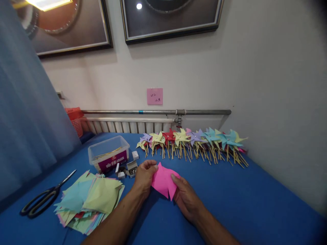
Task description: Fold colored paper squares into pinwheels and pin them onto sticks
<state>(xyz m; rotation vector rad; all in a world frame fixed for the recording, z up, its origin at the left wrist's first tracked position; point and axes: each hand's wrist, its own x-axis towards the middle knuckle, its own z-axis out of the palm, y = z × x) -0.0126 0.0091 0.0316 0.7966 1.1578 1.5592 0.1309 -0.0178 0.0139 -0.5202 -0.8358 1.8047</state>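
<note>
A bright pink paper square with cut corners [163, 180] is held up between my two hands, above the blue tabletop. My left hand [145, 177] grips its left edge, thumb and fingers closed on it. On the right edge my right hand [186, 194] pinches the paper with the thumb on top. One slit opens along the paper's lower side, and a pointed tip stands up at its top. Just left of my left hand lie small open boxes of metal pins [132, 169]. A stack of coloured paper squares [102, 195] lies near my left forearm.
Finished paper pinwheels on sticks [181, 136] lie in a long row along the back. A clear plastic tub [108, 154] holds a few thin sticks. Black-handled scissors [47, 197] rest at the far left, near a blue curtain [22, 102]. Behind the table runs a metal pipe [153, 112].
</note>
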